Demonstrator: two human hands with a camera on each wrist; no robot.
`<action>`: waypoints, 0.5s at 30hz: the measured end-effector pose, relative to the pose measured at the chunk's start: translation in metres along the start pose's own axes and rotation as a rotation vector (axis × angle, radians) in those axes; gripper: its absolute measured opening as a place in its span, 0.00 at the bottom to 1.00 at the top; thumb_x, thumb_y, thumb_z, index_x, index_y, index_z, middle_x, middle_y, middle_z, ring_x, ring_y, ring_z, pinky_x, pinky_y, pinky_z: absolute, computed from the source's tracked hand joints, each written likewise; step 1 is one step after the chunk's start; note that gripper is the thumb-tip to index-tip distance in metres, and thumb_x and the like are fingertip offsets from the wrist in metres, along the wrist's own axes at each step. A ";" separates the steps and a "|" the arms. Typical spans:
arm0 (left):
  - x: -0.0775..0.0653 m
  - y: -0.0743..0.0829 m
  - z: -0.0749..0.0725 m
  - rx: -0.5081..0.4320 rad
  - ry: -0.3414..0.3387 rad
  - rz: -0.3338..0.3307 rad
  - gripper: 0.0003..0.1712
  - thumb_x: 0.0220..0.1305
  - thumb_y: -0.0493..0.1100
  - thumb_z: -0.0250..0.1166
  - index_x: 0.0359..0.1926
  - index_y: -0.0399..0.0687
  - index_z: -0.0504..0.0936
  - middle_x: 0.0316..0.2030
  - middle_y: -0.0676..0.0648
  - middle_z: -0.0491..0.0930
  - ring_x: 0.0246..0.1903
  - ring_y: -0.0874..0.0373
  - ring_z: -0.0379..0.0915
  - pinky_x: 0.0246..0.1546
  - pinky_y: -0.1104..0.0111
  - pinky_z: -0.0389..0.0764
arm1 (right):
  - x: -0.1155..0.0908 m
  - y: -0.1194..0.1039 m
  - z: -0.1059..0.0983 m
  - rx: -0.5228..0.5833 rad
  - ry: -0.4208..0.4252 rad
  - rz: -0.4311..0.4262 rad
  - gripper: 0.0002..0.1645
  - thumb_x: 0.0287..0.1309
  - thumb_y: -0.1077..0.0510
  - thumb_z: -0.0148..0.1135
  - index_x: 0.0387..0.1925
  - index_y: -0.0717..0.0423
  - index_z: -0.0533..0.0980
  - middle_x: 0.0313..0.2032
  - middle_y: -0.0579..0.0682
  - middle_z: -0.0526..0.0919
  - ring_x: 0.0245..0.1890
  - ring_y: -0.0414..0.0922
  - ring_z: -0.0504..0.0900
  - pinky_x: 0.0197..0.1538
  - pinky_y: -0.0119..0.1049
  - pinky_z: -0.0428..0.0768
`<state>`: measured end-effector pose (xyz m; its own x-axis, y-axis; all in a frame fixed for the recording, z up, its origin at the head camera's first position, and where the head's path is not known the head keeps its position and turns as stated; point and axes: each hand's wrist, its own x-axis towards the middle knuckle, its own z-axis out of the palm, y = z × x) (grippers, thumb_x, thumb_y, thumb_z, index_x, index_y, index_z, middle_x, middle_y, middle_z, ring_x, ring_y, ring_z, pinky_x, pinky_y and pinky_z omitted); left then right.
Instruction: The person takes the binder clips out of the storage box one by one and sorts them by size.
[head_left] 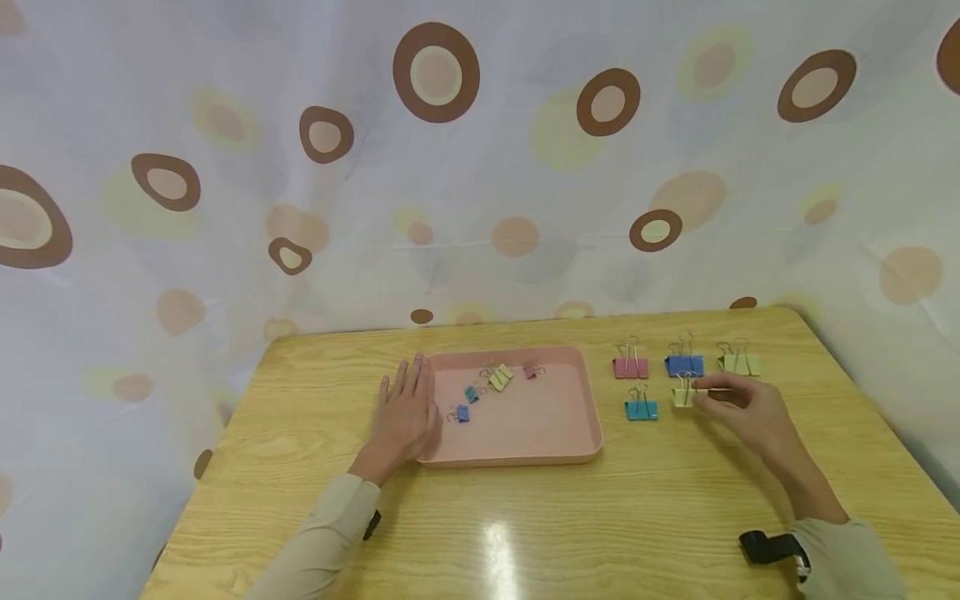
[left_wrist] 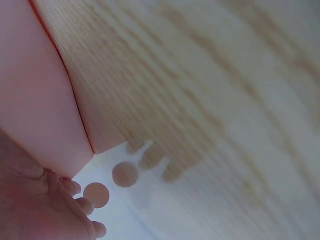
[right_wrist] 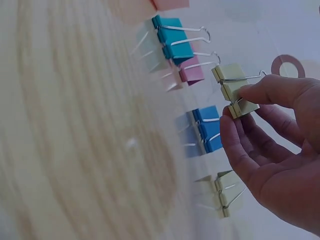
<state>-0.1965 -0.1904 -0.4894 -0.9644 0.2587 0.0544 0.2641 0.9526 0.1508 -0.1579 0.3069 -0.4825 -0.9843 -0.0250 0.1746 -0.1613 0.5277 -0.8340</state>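
Observation:
My right hand (head_left: 750,412) pinches a pale yellow binder clip (head_left: 683,397) between thumb and fingers. In the right wrist view this clip (right_wrist: 232,85) is tilted, its wire handles partly behind the thumb. Left of it stands a teal binder clip (head_left: 641,410). Behind are a pink clip (head_left: 631,367), a blue clip (head_left: 684,366) and a light green clip (head_left: 740,364). My left hand (head_left: 405,421), fingers straight, rests against the left side of the pink tray (head_left: 525,442); the left wrist view shows its fingers (left_wrist: 85,205) beside the tray wall.
Inside the tray lie small binder clips: a blue one (head_left: 463,413), a teal one (head_left: 472,393), a yellow one (head_left: 500,377) and a pink one (head_left: 530,370). The wooden table (head_left: 585,533) ends at a patterned curtain (head_left: 480,167) behind.

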 end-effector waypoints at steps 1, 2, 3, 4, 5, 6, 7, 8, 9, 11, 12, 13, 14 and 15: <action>0.000 0.000 0.001 0.000 -0.001 0.001 0.37 0.80 0.47 0.42 0.81 0.35 0.45 0.81 0.38 0.45 0.79 0.38 0.40 0.75 0.41 0.45 | 0.000 0.002 -0.001 0.004 0.002 0.006 0.18 0.67 0.59 0.68 0.52 0.68 0.81 0.44 0.48 0.87 0.41 0.25 0.81 0.41 0.21 0.79; 0.000 0.000 0.001 0.002 -0.003 0.002 0.37 0.80 0.47 0.41 0.81 0.35 0.45 0.81 0.38 0.44 0.79 0.38 0.40 0.75 0.41 0.44 | -0.001 0.004 -0.002 0.004 0.003 0.012 0.18 0.67 0.59 0.68 0.52 0.69 0.81 0.44 0.47 0.87 0.41 0.25 0.81 0.41 0.21 0.79; 0.000 0.000 0.001 0.003 -0.005 0.001 0.37 0.81 0.47 0.41 0.81 0.36 0.45 0.81 0.38 0.44 0.79 0.38 0.40 0.76 0.41 0.44 | -0.001 0.006 -0.002 0.002 0.003 0.018 0.18 0.67 0.59 0.68 0.52 0.69 0.81 0.44 0.47 0.87 0.41 0.25 0.81 0.41 0.20 0.78; 0.000 -0.001 0.002 0.002 -0.004 0.001 0.37 0.80 0.47 0.42 0.81 0.35 0.45 0.81 0.38 0.44 0.79 0.38 0.40 0.75 0.41 0.44 | -0.001 0.008 -0.003 -0.006 0.003 0.026 0.19 0.67 0.59 0.68 0.52 0.69 0.81 0.43 0.48 0.88 0.41 0.24 0.80 0.41 0.20 0.78; 0.000 0.000 0.002 0.002 -0.006 -0.001 0.37 0.80 0.47 0.42 0.81 0.36 0.45 0.81 0.39 0.44 0.79 0.38 0.40 0.76 0.41 0.44 | -0.001 0.010 -0.003 -0.012 0.004 0.031 0.19 0.66 0.59 0.68 0.52 0.69 0.81 0.43 0.49 0.88 0.40 0.25 0.80 0.41 0.20 0.78; 0.000 -0.001 0.002 0.003 -0.006 -0.001 0.37 0.80 0.47 0.42 0.81 0.36 0.44 0.81 0.39 0.44 0.79 0.38 0.40 0.76 0.41 0.44 | -0.001 0.012 -0.003 -0.026 0.005 0.039 0.19 0.66 0.59 0.68 0.52 0.69 0.82 0.43 0.50 0.88 0.40 0.24 0.80 0.40 0.20 0.77; 0.000 0.000 0.001 0.000 -0.006 -0.003 0.37 0.80 0.47 0.42 0.81 0.36 0.45 0.81 0.39 0.44 0.79 0.39 0.39 0.76 0.41 0.44 | -0.001 0.013 -0.004 -0.037 0.006 0.045 0.18 0.66 0.59 0.69 0.52 0.68 0.82 0.42 0.51 0.88 0.39 0.24 0.80 0.40 0.20 0.77; 0.000 0.000 0.001 -0.004 -0.004 -0.003 0.37 0.80 0.47 0.42 0.81 0.36 0.45 0.81 0.39 0.44 0.79 0.39 0.39 0.76 0.41 0.44 | -0.001 0.014 -0.004 -0.047 0.006 0.048 0.18 0.66 0.58 0.69 0.51 0.68 0.82 0.42 0.51 0.88 0.39 0.25 0.80 0.40 0.19 0.77; 0.000 0.000 0.000 -0.007 -0.001 -0.001 0.37 0.80 0.47 0.42 0.81 0.36 0.45 0.81 0.39 0.44 0.79 0.38 0.39 0.76 0.41 0.44 | -0.001 0.015 -0.004 -0.052 0.007 0.050 0.18 0.66 0.58 0.69 0.51 0.68 0.82 0.42 0.52 0.88 0.39 0.25 0.80 0.40 0.19 0.77; 0.000 0.000 0.000 -0.012 0.003 0.004 0.36 0.80 0.46 0.41 0.81 0.36 0.46 0.81 0.38 0.44 0.79 0.38 0.40 0.76 0.41 0.44 | -0.001 0.017 -0.005 -0.058 0.006 0.051 0.17 0.66 0.58 0.69 0.50 0.67 0.83 0.42 0.51 0.89 0.38 0.25 0.80 0.40 0.20 0.76; 0.000 0.000 -0.001 -0.014 0.005 0.006 0.36 0.80 0.46 0.41 0.81 0.36 0.46 0.81 0.38 0.45 0.79 0.38 0.40 0.75 0.41 0.44 | -0.001 0.017 -0.006 -0.061 0.002 0.057 0.18 0.66 0.57 0.69 0.50 0.67 0.83 0.42 0.51 0.89 0.39 0.25 0.80 0.40 0.20 0.76; 0.000 0.000 -0.001 -0.013 0.003 0.007 0.36 0.80 0.46 0.41 0.81 0.36 0.46 0.81 0.38 0.45 0.79 0.38 0.40 0.75 0.41 0.44 | -0.002 0.018 -0.006 -0.058 -0.003 0.060 0.18 0.66 0.57 0.69 0.50 0.67 0.83 0.42 0.51 0.89 0.39 0.26 0.80 0.40 0.20 0.77; 0.000 0.000 -0.001 -0.012 0.001 0.009 0.36 0.81 0.46 0.40 0.81 0.36 0.46 0.81 0.38 0.44 0.79 0.38 0.40 0.75 0.41 0.44 | -0.002 0.018 -0.007 -0.057 -0.009 0.064 0.17 0.66 0.57 0.69 0.50 0.66 0.83 0.42 0.51 0.89 0.39 0.26 0.80 0.40 0.21 0.77; 0.000 0.000 -0.001 -0.009 -0.002 0.008 0.36 0.81 0.46 0.40 0.81 0.36 0.46 0.81 0.38 0.44 0.79 0.38 0.40 0.75 0.41 0.44 | -0.002 0.019 -0.007 -0.057 -0.015 0.069 0.17 0.66 0.57 0.69 0.50 0.66 0.83 0.43 0.52 0.89 0.39 0.27 0.80 0.40 0.21 0.77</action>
<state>-0.1961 -0.1906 -0.4879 -0.9622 0.2670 0.0536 0.2722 0.9489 0.1594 -0.1582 0.3227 -0.4950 -0.9940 0.0003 0.1091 -0.0890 0.5762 -0.8124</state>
